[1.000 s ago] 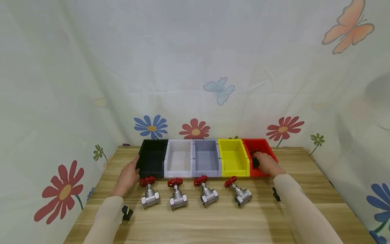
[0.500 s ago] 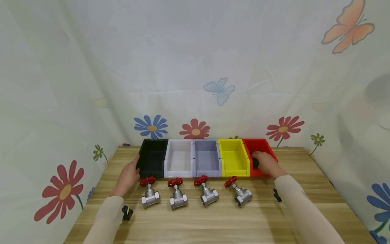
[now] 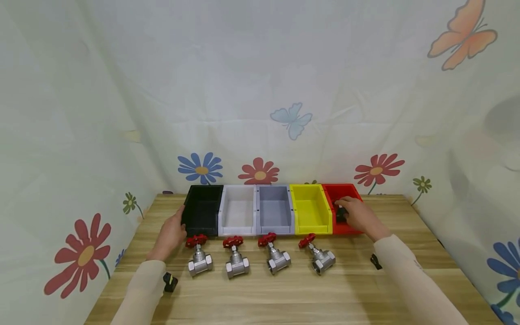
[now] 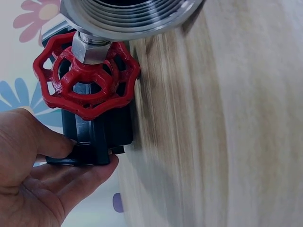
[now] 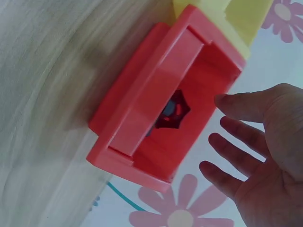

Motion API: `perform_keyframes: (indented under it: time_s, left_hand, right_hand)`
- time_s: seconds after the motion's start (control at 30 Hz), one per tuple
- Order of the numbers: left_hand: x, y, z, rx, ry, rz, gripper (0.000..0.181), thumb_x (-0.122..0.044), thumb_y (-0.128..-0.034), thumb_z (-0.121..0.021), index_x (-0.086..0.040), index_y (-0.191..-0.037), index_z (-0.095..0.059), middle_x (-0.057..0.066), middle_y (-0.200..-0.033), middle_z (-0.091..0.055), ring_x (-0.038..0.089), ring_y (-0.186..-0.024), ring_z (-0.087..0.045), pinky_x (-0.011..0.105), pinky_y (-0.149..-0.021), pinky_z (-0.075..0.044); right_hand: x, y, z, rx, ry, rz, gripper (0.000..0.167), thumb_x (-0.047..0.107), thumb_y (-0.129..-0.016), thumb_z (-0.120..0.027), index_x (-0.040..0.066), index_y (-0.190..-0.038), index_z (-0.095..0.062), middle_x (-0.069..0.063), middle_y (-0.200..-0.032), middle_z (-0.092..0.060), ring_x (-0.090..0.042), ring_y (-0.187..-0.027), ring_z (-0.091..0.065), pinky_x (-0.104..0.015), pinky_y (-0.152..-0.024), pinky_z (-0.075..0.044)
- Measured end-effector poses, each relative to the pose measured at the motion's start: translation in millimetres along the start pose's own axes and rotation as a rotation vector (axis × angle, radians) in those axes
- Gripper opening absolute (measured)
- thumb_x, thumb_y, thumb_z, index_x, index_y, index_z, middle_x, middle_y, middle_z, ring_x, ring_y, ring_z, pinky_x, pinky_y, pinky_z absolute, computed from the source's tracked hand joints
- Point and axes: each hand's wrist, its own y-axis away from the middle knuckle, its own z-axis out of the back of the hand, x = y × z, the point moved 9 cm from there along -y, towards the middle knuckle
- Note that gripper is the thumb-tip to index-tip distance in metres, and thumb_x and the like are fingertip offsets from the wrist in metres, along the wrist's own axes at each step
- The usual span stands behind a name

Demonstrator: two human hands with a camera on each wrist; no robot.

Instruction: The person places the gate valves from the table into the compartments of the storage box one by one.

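My left hand [image 3: 169,235] grips the outer side of the black bin [image 3: 203,210] at the row's left end. The left wrist view shows the thumb [image 4: 57,144] on one face of its wall and the fingers [image 4: 90,182] on the other. At the right end, my right hand [image 3: 361,219] is over the red bin [image 3: 343,185]. Its fingers [image 5: 239,153] are spread and hold nothing in the right wrist view. Inside that bin lies a valve, its red handwheel [image 5: 179,116] showing and its body mostly hidden by the bin's front wall.
White [image 3: 238,212], grey [image 3: 275,210] and yellow [image 3: 312,210] bins stand between the black and red ones. In front, several metal gate valves with red handwheels lie in a row on the wooden table [image 3: 260,300], among them the leftmost valve [image 3: 200,262] and rightmost valve [image 3: 322,261].
My right hand has drawn back slightly up and to the right over the red bin. My left hand stays at the black bin, and the valves on the table have not moved.
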Motion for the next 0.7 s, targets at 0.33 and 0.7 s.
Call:
perform_keyframes:
  time_s: [0.33,0.7]
  left_hand:
    - [-1.0,0.7,1.6,-0.002,0.01,0.002,0.067,0.005,-0.0876,-0.052,0.008,-0.15,-0.027,0.041,-0.126,-0.054,0.048,-0.107,-0.06,0.059,-0.094,-0.047]
    - [-2.4,1.2,2.8,0.009,0.006,0.007,0.066,0.005,-0.0886,-0.052,0.008,-0.15,-0.027,0.041,-0.126,-0.054,0.049,-0.109,-0.059,0.06,-0.095,-0.046]
  right_hand:
    - [13,15.9,19,-0.066,0.024,0.06,0.051,0.008,-0.085,-0.074,0.006,-0.134,-0.059,-0.019,-0.134,-0.059,-0.039,-0.118,-0.058,-0.057,-0.098,-0.048]
    - [36,37.2,37,-0.136,0.044,0.124,0.058,0.013,-0.081,-0.079,0.008,-0.135,-0.059,-0.02,-0.135,-0.058,-0.039,-0.119,-0.057,-0.057,-0.098,-0.048]
